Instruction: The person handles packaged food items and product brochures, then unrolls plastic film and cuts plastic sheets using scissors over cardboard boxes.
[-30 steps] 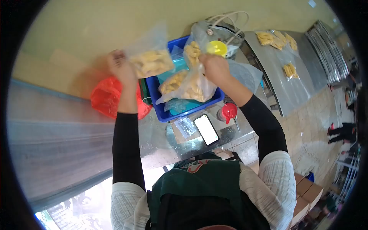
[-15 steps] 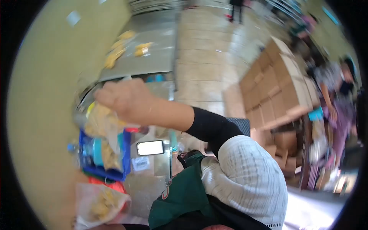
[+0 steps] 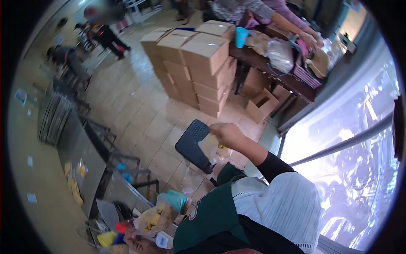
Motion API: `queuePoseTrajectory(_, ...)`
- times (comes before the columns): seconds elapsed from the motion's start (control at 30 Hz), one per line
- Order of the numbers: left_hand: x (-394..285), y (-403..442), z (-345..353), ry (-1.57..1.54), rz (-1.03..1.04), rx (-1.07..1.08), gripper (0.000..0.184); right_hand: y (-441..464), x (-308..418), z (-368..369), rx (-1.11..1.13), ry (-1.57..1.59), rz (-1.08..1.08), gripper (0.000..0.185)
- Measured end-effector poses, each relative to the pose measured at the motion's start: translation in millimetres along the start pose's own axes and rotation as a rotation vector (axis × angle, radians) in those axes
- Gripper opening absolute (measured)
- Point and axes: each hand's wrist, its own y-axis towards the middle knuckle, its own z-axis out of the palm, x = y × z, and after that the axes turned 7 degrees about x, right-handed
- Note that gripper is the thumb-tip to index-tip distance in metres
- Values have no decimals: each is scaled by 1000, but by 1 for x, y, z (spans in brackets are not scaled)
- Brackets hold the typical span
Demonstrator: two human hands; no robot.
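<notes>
My right hand [image 3: 226, 134] is raised over the floor with its fingers closed. From it hangs a small clear plastic bag [image 3: 209, 147] with some yellow pieces inside. At the bottom left, my left hand [image 3: 141, 243] is curled against a larger clear plastic bag [image 3: 157, 218] holding yellow chip-like pieces, and seems to grip its lower part. Beside that hand lie a white label [image 3: 162, 240], a yellow item [image 3: 106, 239] and a red item [image 3: 121, 227].
A dark stool [image 3: 192, 142] stands below my right hand. Stacked cardboard boxes [image 3: 198, 63] stand beyond it. Two people work at a dark table [image 3: 253, 59] with a blue cup [image 3: 241, 37]. Yellow packs [image 3: 75, 190] lie on a metal table [image 3: 80, 148] at left.
The view has turned right, from the metal table towards the stool and boxes. My right hand has swung from above the blue basket out over the floor, carrying the small bag.
</notes>
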Motion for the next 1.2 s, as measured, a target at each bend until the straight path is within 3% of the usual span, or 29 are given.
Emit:
queuePoseTrajectory(0.2,-16,35,138,184,78,277,36,-45,-109,-89,-176,-9,396,24)
queuePoseTrajectory(0.33,-39,42,261,-132,52,342,37,-63,-189,-122,-387,17,404,24)
queuePoseTrajectory(0.43,-81,44,360,-215,-85,261,41,-71,-223,-162,-280,85,536,23)
queuePoseTrajectory(0.47,-73,53,380,-96,-5,313,42,-75,-236,-170,-266,102,561,24)
queuePoseTrajectory(0.57,-86,64,448,-119,27,398,42,-90,-269,-193,-426,118,560,19)
queuePoseTrajectory(0.67,-103,70,514,-233,90,378,32,-109,-296,-218,-539,306,625,20)
queuePoseTrajectory(0.73,-95,82,550,23,347,419,30,-118,-309,-234,-650,443,688,20)
queuePoseTrajectory(0.8,-102,85,579,27,406,465,31,-126,-319,-246,-734,593,701,17)
queuePoseTrajectory(0.87,-148,73,627,-227,244,515,36,-130,-323,-264,-833,694,732,18)
queuePoseTrajectory(0.97,-144,82,678,-357,413,648,23,-128,-345,-280,-1014,926,744,18)
queuePoseTrajectory(1.07,-171,77,735,-491,109,673,26,-117,-360,-311,-1114,1009,742,16)
queuePoseTrajectory(1.2,-183,96,801,-700,78,933,26,-87,-387,-352,-1346,1141,562,16)
